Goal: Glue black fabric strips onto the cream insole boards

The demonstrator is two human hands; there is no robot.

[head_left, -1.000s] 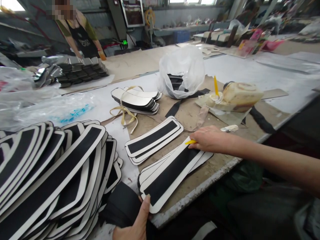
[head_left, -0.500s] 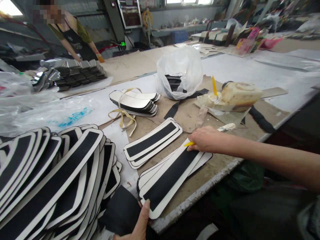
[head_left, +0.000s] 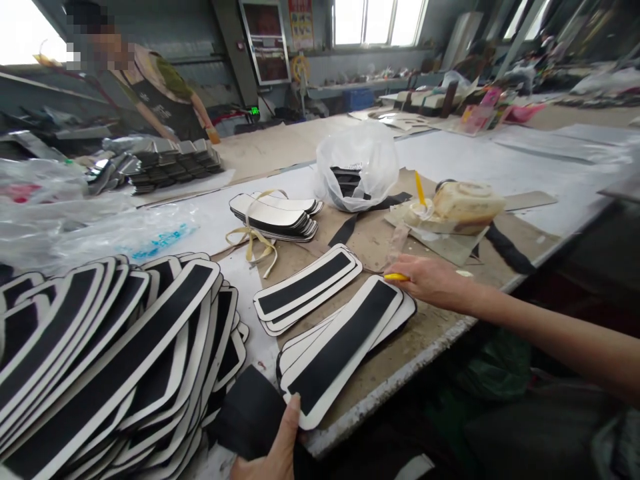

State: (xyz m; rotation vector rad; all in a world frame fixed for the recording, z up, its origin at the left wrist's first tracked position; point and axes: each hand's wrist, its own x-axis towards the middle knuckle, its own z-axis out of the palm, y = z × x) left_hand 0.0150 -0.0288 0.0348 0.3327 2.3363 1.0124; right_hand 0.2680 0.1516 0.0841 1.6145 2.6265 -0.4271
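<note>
My left hand [head_left: 273,443] is at the bottom, its thumb pressed on the near end of a long white panel with a black strip [head_left: 345,340]; its other fingers are mostly hidden. A wide black band [head_left: 253,407] lies beside that thumb. My right hand [head_left: 430,281] is closed around a yellow-handled brush [head_left: 397,277] at the panel's far end; the pale brush tip shows slightly behind the wrist. More white panels [head_left: 313,328] are fanned beneath this one. Two similar panels [head_left: 307,288] lie overlapped just beyond.
A large heap of strip-faced panels [head_left: 105,360] fills the left. Farther back are a tied bundle [head_left: 275,213], a plastic bag [head_left: 357,160] with black pieces and a stained container [head_left: 467,203] beside a yellow stick [head_left: 419,188]. A co-worker [head_left: 160,93] stands across the table.
My right hand has shifted off the black strip to the panel's far edge, and the brush tip shows less. My left thumb stays on the near end. The camera view has tilted up slightly.
</note>
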